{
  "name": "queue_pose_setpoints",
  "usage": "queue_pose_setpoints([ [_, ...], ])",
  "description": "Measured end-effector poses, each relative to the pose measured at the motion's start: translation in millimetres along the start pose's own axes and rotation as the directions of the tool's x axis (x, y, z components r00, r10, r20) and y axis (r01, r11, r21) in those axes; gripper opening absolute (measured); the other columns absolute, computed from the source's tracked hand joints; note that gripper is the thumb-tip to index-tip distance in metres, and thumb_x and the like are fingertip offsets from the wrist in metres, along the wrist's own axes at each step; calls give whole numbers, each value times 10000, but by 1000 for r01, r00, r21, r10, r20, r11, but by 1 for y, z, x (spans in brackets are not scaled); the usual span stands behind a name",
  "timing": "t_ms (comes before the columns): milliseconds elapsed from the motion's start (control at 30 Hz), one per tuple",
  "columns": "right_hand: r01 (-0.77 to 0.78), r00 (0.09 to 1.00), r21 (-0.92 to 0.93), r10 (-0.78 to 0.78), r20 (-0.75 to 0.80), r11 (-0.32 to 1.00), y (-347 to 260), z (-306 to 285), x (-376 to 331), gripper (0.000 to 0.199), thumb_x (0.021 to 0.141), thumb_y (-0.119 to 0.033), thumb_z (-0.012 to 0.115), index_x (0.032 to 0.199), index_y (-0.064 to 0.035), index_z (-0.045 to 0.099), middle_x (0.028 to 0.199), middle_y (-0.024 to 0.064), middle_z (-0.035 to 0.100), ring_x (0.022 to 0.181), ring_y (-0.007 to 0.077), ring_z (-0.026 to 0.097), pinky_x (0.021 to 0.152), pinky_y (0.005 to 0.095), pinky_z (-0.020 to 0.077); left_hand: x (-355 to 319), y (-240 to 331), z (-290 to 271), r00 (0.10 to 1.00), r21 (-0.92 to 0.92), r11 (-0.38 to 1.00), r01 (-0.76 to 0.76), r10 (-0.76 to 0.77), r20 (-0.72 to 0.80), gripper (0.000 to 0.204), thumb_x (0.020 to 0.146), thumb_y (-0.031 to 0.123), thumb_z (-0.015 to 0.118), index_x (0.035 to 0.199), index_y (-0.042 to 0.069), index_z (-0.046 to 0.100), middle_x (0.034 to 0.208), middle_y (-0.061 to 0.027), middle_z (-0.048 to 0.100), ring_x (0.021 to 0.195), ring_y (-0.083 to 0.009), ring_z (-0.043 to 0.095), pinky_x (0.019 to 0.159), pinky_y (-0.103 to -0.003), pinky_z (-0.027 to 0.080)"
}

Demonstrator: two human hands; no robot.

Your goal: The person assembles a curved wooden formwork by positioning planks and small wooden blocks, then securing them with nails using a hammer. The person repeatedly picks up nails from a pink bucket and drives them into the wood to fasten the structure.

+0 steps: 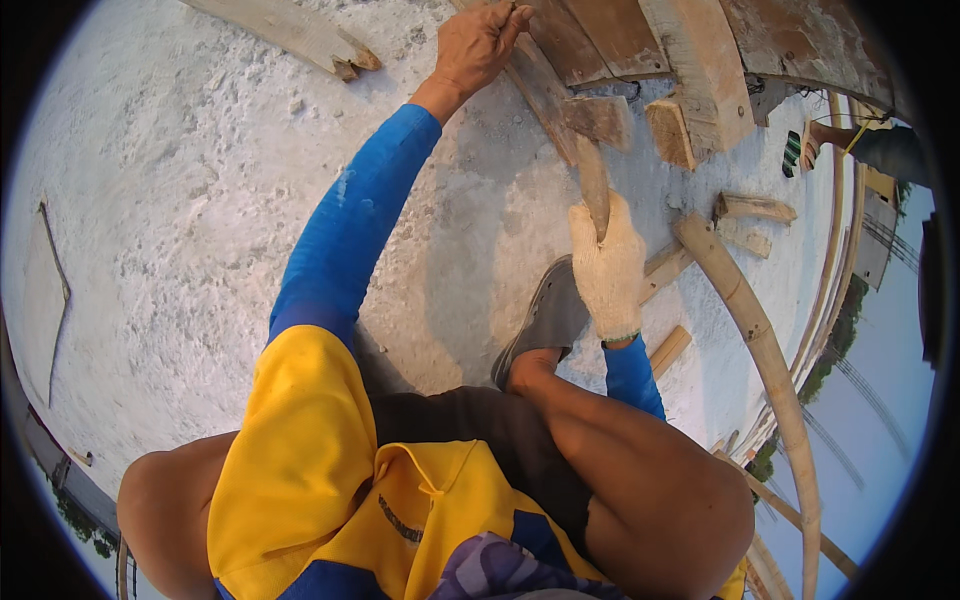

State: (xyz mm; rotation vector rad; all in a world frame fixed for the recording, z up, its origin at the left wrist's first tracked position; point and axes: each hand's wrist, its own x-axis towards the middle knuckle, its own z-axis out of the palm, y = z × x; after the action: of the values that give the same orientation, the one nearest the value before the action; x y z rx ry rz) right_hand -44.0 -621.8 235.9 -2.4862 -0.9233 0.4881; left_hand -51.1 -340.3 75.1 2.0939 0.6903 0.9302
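My right hand (608, 265), in a pale knit work glove, is closed round the wooden handle of a hatchet-like tool (593, 190). Its broad, brownish head (598, 120) is by a long wooden strip (543, 92) and the lower edge of the brown boards (600, 40). My bare left hand (472, 52) is over the upper part of that strip, fingers bent and pressed together. What they pinch, if anything, is too small to make out.
A thick timber (705, 75) stands right of the tool. Wood offcuts (755, 207) and a curved pole (755, 320) lie further right. At upper left is a broken-ended plank (290, 30). Another person's sandalled foot (808, 148) shows at far right. Pale, dusty ground (200, 200) spreads under me.
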Motion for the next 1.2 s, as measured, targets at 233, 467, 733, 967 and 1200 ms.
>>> queue_pose_setpoints([
  [233, -77, 990, -84, 86, 114, 994, -17, -3, 22, 440, 1039, -329, 668, 1310, 15, 630, 916, 245, 730, 788, 379, 735, 699, 434, 554, 6, -22, 8, 987, 63, 986, -152, 154, -41, 307, 1072, 351, 639, 868, 124, 667, 789, -51, 672, 781, -276, 617, 693, -414, 525],
  [467, 227, 973, -82, -229, -16, 970, -50, 3, 66, 414, 1035, -324, 677, 1297, -6, 629, 943, 249, 746, 834, 426, 744, 700, 470, 581, 2, -20, 5, 976, -91, 974, -207, 198, -94, 262, 1050, 263, 667, 835, 122, 619, 759, -60, 616, 761, -293, 550, 686, -419, 504],
  [733, 171, 984, -125, -175, -18, 977, -82, 10, 81, 364, 1031, -284, 684, 1254, -1, 629, 896, 243, 738, 812, 413, 752, 684, 457, 583, -2, -21, 7, 972, -133, 964, -231, 221, -85, 226, 1037, 247, 682, 855, 119, 642, 797, -47, 641, 746, -281, 517, 697, -395, 496],
  [967, 197, 974, -167, -212, -78, 966, -91, 12, 84, 347, 1033, -296, 669, 1212, 0, 640, 902, 246, 737, 816, 421, 743, 700, 460, 576, 1, -16, 3, 965, -107, 961, -254, 245, -89, 264, 1048, 295, 675, 857, 116, 633, 804, -50, 631, 747, -285, 501, 698, -404, 485],
  [1200, 98, 995, -163, -102, -14, 982, -77, 14, 87, 400, 1031, -355, 651, 1203, 6, 654, 934, 269, 735, 865, 456, 730, 748, 494, 560, -2, -16, 4, 984, -195, 965, -174, 165, -59, 314, 1062, 307, 659, 829, 107, 600, 786, -55, 612, 744, -293, 482, 704, -409, 464],
])
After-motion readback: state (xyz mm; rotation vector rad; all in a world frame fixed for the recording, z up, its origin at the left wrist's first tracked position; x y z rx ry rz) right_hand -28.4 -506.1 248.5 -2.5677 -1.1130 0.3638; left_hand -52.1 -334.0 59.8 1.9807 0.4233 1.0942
